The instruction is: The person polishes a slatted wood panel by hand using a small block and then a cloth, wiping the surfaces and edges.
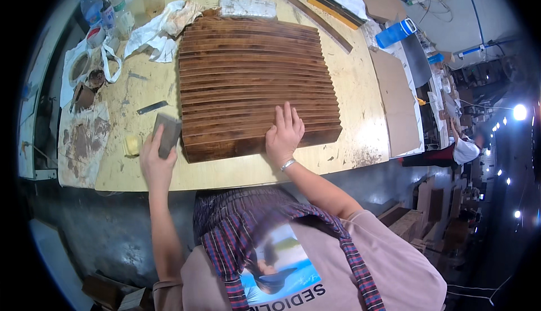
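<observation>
A dark brown, ridged wooden panel (pixel 253 80) lies on the pale worktable (pixel 360 102), its grooves running from left to right. My left hand (pixel 158 156) grips a grey sanding block (pixel 167 135) just off the panel's near left corner. The fingers wrap its sides, with the thumb on the right. My right hand (pixel 285 133) rests flat on the panel near its front edge, fingers stretched forward over the ridges and nothing held. A small yellow sponge-like piece (pixel 131 145) sits left of my left hand. Beyond that hand lies a thin dark metal strip (pixel 152 107).
Stained white cloths (pixel 163 29), a tape roll (pixel 80 67) and plastic bottles (pixel 92 7) crowd the far left. At the far right are a long wooden strip (pixel 313 19), a box (pixel 336 4) and a blue bottle (pixel 396 33). Another person (pixel 465 150) stands well off to the right.
</observation>
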`<control>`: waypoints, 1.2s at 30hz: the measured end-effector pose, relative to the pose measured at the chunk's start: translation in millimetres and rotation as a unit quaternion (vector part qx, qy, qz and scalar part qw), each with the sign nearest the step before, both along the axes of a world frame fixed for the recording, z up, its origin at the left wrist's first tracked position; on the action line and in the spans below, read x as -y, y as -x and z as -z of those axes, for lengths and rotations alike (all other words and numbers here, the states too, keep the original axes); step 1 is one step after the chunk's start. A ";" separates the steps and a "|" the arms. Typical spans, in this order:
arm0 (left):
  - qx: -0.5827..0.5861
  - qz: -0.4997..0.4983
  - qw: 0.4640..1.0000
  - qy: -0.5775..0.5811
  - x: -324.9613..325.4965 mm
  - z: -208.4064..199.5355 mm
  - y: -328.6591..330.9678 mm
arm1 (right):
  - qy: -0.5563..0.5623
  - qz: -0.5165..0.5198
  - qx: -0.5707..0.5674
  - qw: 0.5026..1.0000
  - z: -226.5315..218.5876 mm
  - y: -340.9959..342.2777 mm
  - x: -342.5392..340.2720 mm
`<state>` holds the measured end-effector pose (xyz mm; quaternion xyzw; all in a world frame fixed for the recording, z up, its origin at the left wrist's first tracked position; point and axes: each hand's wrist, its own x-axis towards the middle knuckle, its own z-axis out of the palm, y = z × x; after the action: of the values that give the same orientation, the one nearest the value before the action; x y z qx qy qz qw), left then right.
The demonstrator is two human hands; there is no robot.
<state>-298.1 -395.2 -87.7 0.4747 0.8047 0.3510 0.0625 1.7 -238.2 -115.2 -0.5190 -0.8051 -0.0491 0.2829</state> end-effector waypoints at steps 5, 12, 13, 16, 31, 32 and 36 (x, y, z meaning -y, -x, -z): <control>0.013 0.039 0.996 -0.078 6.0 -13.5 -10.4 | -0.005 -0.004 -0.006 1.000 0.2 0.2 -0.8; 0.056 -0.003 0.998 0.020 29.4 -1.0 1.7 | -0.003 0.006 0.002 1.000 4.0 -1.8 -1.4; 0.096 -0.001 0.995 -0.024 19.3 -11.7 -5.6 | -0.005 0.003 -0.003 1.000 4.3 -0.1 -1.3; 0.105 0.059 0.991 -0.054 -3.6 -23.9 -15.2 | 0.000 -0.003 -0.005 1.000 0.6 0.4 -1.8; 0.128 0.075 0.987 0.067 41.9 -25.2 6.9 | 0.013 0.009 -0.002 1.000 -0.2 -0.9 -0.9; 0.151 0.058 0.983 0.092 49.9 -25.3 15.6 | 0.009 0.010 -0.002 1.000 0.0 0.9 -0.9; 0.145 0.067 0.985 -0.067 -31.6 -46.5 30.9 | 0.007 0.008 0.004 1.000 -0.2 -0.3 0.8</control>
<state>-329.1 -363.6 -41.2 0.4753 0.7282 0.4637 0.1698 2.0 -238.9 -115.1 -0.5272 -0.8023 -0.0482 0.2756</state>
